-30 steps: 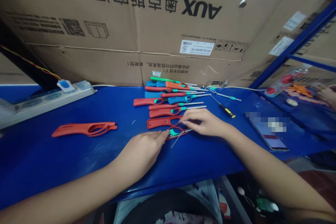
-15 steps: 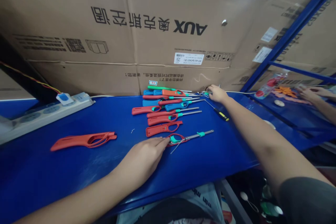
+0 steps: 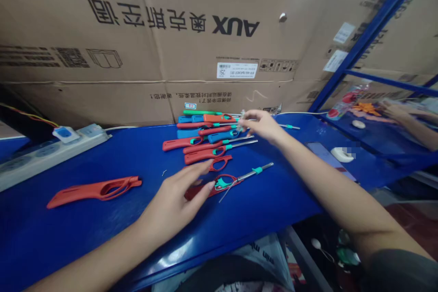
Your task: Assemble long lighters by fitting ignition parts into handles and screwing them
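Note:
My left hand hovers with thumb and fingers apart over the handle of an opened red long-neck lighter, partly hiding it. That lighter shows a teal trigger, a thin bent wire and a metal tube. My right hand is at the back, thumb and fingers pinched on a small clear piece too small to name. Beneath and left of it lie several assembled lighters in red, blue, orange and green. A loose red handle shell rests at the left.
A white power strip stands at the left. Behind the table rises a large cardboard box. A metal tube with a teal collar lies right of my hand. A phone-like slab and white object lie farther right, before another person's hands.
My left hand has come off the opened lighter and its fingers have spread. My right hand has moved left from the back right, now pinching a small clear piece. The view has shifted slightly.

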Action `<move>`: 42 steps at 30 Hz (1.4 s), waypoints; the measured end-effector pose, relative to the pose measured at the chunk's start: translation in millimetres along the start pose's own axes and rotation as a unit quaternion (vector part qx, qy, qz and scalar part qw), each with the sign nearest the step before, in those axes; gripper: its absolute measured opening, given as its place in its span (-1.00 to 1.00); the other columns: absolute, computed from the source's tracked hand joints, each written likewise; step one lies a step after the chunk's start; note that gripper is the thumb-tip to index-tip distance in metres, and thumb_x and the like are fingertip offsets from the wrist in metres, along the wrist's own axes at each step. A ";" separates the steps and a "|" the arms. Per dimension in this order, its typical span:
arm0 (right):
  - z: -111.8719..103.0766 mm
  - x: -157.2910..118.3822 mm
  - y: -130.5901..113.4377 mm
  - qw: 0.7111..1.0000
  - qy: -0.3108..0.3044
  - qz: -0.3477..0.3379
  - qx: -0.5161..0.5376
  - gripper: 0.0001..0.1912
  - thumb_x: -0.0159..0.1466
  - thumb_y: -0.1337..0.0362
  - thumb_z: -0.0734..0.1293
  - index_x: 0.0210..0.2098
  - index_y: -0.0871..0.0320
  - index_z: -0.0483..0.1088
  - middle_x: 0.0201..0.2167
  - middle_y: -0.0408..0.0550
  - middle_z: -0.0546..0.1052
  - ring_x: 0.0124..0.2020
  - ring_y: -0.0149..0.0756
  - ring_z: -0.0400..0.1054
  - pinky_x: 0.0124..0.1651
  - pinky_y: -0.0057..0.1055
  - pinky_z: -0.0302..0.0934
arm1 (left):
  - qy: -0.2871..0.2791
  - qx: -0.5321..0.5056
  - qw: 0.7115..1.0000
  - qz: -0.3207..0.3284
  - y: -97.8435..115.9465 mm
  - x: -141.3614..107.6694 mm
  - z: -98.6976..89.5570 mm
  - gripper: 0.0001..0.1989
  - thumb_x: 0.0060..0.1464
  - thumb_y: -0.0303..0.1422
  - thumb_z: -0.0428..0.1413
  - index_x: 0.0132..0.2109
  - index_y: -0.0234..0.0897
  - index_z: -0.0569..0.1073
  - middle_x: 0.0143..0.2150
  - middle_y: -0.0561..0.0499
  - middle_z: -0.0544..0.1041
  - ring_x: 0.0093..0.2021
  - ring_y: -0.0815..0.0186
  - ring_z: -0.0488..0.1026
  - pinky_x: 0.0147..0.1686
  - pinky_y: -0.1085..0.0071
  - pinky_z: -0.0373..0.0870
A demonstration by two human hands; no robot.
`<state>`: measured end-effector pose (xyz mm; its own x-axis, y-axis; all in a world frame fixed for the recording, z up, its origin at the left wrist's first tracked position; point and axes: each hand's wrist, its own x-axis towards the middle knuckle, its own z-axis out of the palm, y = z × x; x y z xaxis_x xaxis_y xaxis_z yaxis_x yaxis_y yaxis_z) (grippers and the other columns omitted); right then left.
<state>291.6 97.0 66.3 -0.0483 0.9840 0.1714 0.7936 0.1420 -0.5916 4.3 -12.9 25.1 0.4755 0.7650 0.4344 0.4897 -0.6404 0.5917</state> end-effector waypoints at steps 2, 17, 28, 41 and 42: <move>24.0 -31.7 -25.5 0.994 -0.056 -0.048 0.077 -0.75 0.35 0.08 0.33 -0.20 0.14 0.51 -0.30 -0.10 0.63 -0.38 -0.40 0.49 -0.39 -0.50 0.38 | 0.022 -0.059 0.997 -0.053 -1.2 3.9 1.0 -0.48 0.25 -0.15 0.16 0.30 -0.17 0.40 0.26 -0.09 0.48 0.19 0.10 0.50 0.16 0.19 0.50; 62.5 -94.6 -45.4 0.925 -0.155 -0.120 0.326 -0.73 0.21 0.19 0.40 -0.21 0.27 0.55 -0.50 -0.10 0.50 -0.55 -0.48 0.26 -0.53 -0.54 0.14 | -0.016 -0.196 0.971 -0.136 -2.9 5.5 6.2 -0.74 0.26 -0.29 0.15 -0.01 -0.26 0.65 -0.25 0.02 0.69 -0.29 0.28 0.61 -0.20 0.44 0.53; 59.9 -86.2 -41.3 0.920 -0.124 -0.191 0.318 -0.82 0.26 0.20 0.41 -0.30 0.22 0.54 -0.33 -0.04 0.53 -0.40 -0.43 0.39 -0.41 -0.50 0.25 | -0.025 -0.215 0.962 -0.166 0.1 6.0 8.5 -0.78 0.12 -0.29 0.29 -0.09 -0.25 0.66 -0.16 -0.05 0.65 -0.21 0.28 0.57 -0.21 0.43 0.48; 52.1 -82.6 -37.5 0.935 -0.133 -0.174 0.278 -0.79 0.37 0.20 0.29 -0.26 0.21 0.48 -0.36 -0.08 0.49 -0.45 -0.45 0.30 -0.44 -0.49 0.18 | -0.013 -0.265 0.940 -0.216 -1.0 4.4 12.9 -0.78 0.07 -0.25 0.31 -0.22 -0.30 0.56 -0.25 0.00 0.56 -0.27 0.35 0.50 -0.27 0.45 0.47; 47.5 -81.8 -36.1 0.936 -0.156 -0.185 0.254 -0.82 0.37 0.23 0.30 -0.25 0.21 0.48 -0.36 -0.10 0.48 -0.46 -0.46 0.28 -0.45 -0.50 0.17 | -0.006 -0.284 0.931 -0.229 -0.9 5.3 13.0 -0.77 0.07 -0.24 0.30 -0.21 -0.30 0.55 -0.26 0.01 0.56 -0.27 0.36 0.50 -0.26 0.46 0.47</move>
<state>238.0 16.5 36.2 -0.5009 0.8292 0.2480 0.2997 0.4350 -0.8491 15.9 -9.2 18.1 0.3226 0.9455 0.0432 0.1793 -0.1059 0.9781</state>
